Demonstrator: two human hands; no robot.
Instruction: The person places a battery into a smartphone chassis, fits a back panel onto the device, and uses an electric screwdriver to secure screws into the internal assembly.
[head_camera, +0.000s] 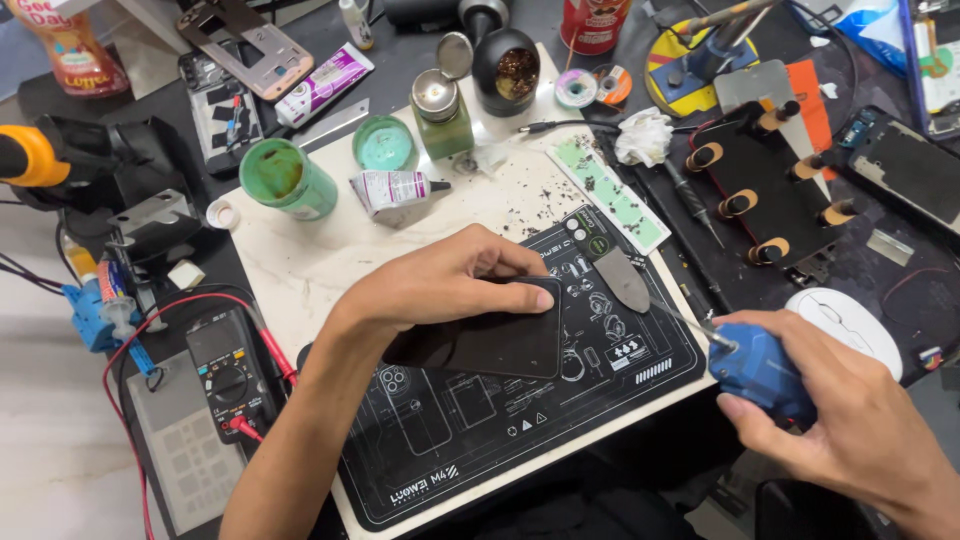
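Observation:
My left hand (445, 285) lies flat over a dark smartphone (500, 345), pressing it onto a black work mat (470, 440) with white outline drawings. My right hand (850, 410) grips a blue tool (760, 372) with a thin metal tip (690, 325) that points toward the phone's right edge; the tip is a little apart from the phone. A grey blade-shaped pry tool (622, 280) lies on the mat just above the phone's right corner.
A white board (320, 255) under the mat carries a green jar (285, 180), a green lid (383, 143), a small glue tube (395, 190) and a glass bottle (440, 110). A multimeter (228, 375) with red leads sits left. A black clamp fixture (765, 195) and a white mouse (845, 325) sit right.

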